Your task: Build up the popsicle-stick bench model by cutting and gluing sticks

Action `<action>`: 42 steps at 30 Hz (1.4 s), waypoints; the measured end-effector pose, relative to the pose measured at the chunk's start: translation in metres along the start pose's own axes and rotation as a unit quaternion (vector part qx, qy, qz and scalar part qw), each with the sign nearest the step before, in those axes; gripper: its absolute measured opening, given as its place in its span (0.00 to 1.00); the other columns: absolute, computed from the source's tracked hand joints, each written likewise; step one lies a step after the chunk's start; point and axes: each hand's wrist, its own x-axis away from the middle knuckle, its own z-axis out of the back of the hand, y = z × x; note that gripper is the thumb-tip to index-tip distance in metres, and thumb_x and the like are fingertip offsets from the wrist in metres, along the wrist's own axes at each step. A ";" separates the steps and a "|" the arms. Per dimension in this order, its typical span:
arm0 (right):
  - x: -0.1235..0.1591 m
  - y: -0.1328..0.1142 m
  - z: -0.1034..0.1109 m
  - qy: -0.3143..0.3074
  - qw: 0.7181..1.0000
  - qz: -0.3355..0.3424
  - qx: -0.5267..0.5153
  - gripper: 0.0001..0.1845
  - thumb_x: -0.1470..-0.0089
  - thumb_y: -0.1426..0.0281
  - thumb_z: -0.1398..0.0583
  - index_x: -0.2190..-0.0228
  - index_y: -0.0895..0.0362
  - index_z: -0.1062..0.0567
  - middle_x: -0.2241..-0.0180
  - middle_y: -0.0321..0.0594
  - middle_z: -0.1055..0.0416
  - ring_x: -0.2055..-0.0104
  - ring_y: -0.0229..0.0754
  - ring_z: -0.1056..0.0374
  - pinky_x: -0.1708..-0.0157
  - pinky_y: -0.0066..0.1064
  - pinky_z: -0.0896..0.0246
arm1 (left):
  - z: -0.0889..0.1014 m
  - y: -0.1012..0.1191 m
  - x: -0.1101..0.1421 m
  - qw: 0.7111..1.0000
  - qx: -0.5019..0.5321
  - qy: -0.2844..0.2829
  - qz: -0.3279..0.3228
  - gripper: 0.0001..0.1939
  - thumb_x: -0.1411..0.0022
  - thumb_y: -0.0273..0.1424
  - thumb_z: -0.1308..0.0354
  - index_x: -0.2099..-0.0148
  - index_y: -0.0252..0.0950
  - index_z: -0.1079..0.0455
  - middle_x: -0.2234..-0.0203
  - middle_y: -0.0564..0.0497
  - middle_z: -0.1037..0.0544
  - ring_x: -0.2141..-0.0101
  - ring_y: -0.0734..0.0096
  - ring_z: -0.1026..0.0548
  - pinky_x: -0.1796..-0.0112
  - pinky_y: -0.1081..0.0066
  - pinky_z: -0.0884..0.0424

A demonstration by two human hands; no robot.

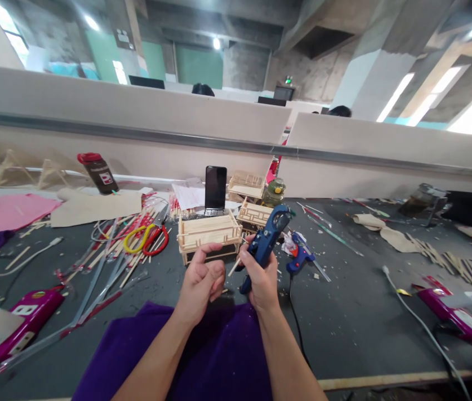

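Observation:
My right hand (264, 278) is closed around a dark blue plier-like hand tool (266, 239), its head pointing up and away. A thin wooden stick (234, 267) pokes out to the left beside my right thumb. To the left of it is my left hand (202, 281), with its fingers curled in and the index finger reaching toward the right; whatever it may pinch is too small to make out. Just beyond both hands stands a small model made of wooden sticks (208, 231). A second stick model (254, 213) is behind the tool.
A blue glue gun (302, 256) lies to the right, its cord running toward me. Scissors (147, 238) with yellow and red handles rest on bundled sticks at left. A phone (215, 188) stands upright behind the models. Purple cloth (202, 356) covers my lap area.

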 end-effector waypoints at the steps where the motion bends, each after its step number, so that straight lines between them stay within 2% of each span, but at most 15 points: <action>1: 0.000 0.000 0.000 0.001 1.000 0.000 -0.001 0.18 0.54 0.67 0.32 0.60 0.55 0.26 0.71 0.33 0.29 0.73 0.34 0.36 0.70 0.27 0.39 | 0.001 -0.001 0.000 1.000 0.005 0.006 -0.005 0.18 0.39 0.36 0.38 0.51 0.39 0.39 0.87 0.66 0.43 0.87 0.86 0.52 0.86 0.85 0.52; 4: -0.001 0.001 0.000 0.002 1.000 -0.001 0.000 0.18 0.54 0.67 0.32 0.60 0.55 0.27 0.71 0.33 0.29 0.74 0.33 0.37 0.70 0.27 0.39 | 0.003 0.000 -0.001 1.000 0.009 0.021 -0.019 0.16 0.40 0.36 0.38 0.53 0.38 0.38 0.88 0.66 0.45 0.88 0.86 0.54 0.87 0.85 0.53; 8: -0.001 0.002 0.000 -0.005 1.000 0.004 -0.003 0.18 0.54 0.67 0.32 0.60 0.55 0.27 0.71 0.32 0.30 0.74 0.33 0.37 0.71 0.27 0.39 | -0.001 0.005 -0.002 1.000 0.000 0.007 -0.013 0.25 0.39 0.36 0.38 0.43 0.41 0.43 0.83 0.62 0.35 0.85 0.83 0.44 0.85 0.84 0.45; 11: 0.000 0.003 0.000 -0.010 1.000 0.001 -0.009 0.18 0.53 0.68 0.33 0.59 0.55 0.27 0.71 0.32 0.30 0.74 0.33 0.37 0.71 0.27 0.39 | -0.003 0.006 -0.002 1.000 0.003 -0.008 0.003 0.29 0.40 0.35 0.37 0.40 0.41 0.45 0.78 0.59 0.32 0.82 0.81 0.39 0.84 0.83 0.40; 16: -0.002 0.003 0.000 -0.005 1.000 0.004 -0.005 0.17 0.53 0.68 0.33 0.59 0.55 0.27 0.72 0.32 0.30 0.74 0.33 0.37 0.71 0.27 0.39 | -0.001 0.001 -0.001 1.000 0.016 -0.007 -0.004 0.22 0.38 0.34 0.40 0.45 0.41 0.43 0.85 0.64 0.40 0.85 0.84 0.49 0.86 0.85 0.45; 18: -0.002 0.003 0.001 -0.003 1.000 0.004 -0.006 0.17 0.53 0.68 0.33 0.60 0.55 0.27 0.72 0.32 0.30 0.74 0.33 0.37 0.71 0.27 0.40 | 0.000 0.001 -0.001 1.000 0.015 0.002 -0.012 0.22 0.38 0.34 0.39 0.45 0.40 0.43 0.85 0.65 0.41 0.86 0.84 0.50 0.87 0.85 0.46; 23: 0.000 0.004 0.001 -0.001 1.000 -0.001 -0.006 0.18 0.53 0.67 0.33 0.59 0.55 0.27 0.70 0.33 0.30 0.73 0.33 0.37 0.71 0.27 0.39 | -0.002 0.007 -0.002 1.000 -0.007 -0.012 -0.013 0.33 0.42 0.32 0.35 0.39 0.41 0.47 0.81 0.61 0.33 0.84 0.80 0.38 0.86 0.81 0.35; 25: 0.000 0.005 0.001 -0.005 1.000 -0.003 -0.010 0.18 0.53 0.67 0.33 0.59 0.55 0.27 0.70 0.33 0.30 0.73 0.33 0.37 0.71 0.27 0.39 | -0.001 0.007 -0.002 1.000 -0.010 -0.021 -0.012 0.34 0.42 0.31 0.35 0.39 0.41 0.48 0.79 0.59 0.31 0.82 0.79 0.36 0.85 0.80 0.33; 27: 0.000 0.004 0.002 -0.003 1.000 -0.002 -0.015 0.18 0.53 0.67 0.33 0.59 0.55 0.27 0.70 0.33 0.30 0.73 0.33 0.37 0.71 0.26 0.39 | -0.001 0.005 -0.003 1.000 -0.007 -0.026 -0.015 0.30 0.41 0.32 0.36 0.41 0.41 0.46 0.80 0.60 0.33 0.82 0.81 0.38 0.85 0.81 0.35; 31: -0.002 0.003 0.002 0.004 1.000 -0.002 -0.012 0.18 0.54 0.67 0.32 0.60 0.55 0.27 0.71 0.32 0.30 0.73 0.33 0.37 0.70 0.27 0.39 | 0.001 0.002 -0.003 1.000 0.000 -0.005 -0.012 0.21 0.39 0.32 0.38 0.47 0.40 0.42 0.83 0.64 0.40 0.85 0.86 0.47 0.87 0.87 0.45; 33: -0.002 0.003 0.002 0.004 1.000 -0.001 -0.010 0.18 0.54 0.67 0.33 0.60 0.55 0.27 0.71 0.32 0.30 0.73 0.33 0.37 0.70 0.27 0.38 | 0.001 0.003 -0.003 1.000 -0.006 0.002 -0.012 0.23 0.40 0.32 0.37 0.46 0.40 0.42 0.83 0.64 0.39 0.86 0.86 0.47 0.87 0.86 0.44; 38: -0.001 0.002 0.001 -0.003 1.000 -0.008 -0.014 0.18 0.54 0.67 0.33 0.59 0.55 0.27 0.71 0.32 0.30 0.74 0.34 0.37 0.72 0.27 0.39 | -0.001 0.007 -0.002 0.999 -0.026 -0.025 0.001 0.35 0.42 0.32 0.35 0.39 0.41 0.48 0.78 0.58 0.30 0.82 0.77 0.34 0.85 0.80 0.34; 42: -0.002 0.001 0.001 0.000 1.000 0.002 -0.009 0.17 0.54 0.67 0.33 0.60 0.55 0.27 0.71 0.32 0.30 0.74 0.33 0.37 0.71 0.27 0.39 | 0.000 0.004 -0.003 0.999 -0.017 -0.030 0.005 0.28 0.41 0.33 0.36 0.43 0.41 0.45 0.80 0.61 0.34 0.85 0.82 0.40 0.87 0.82 0.38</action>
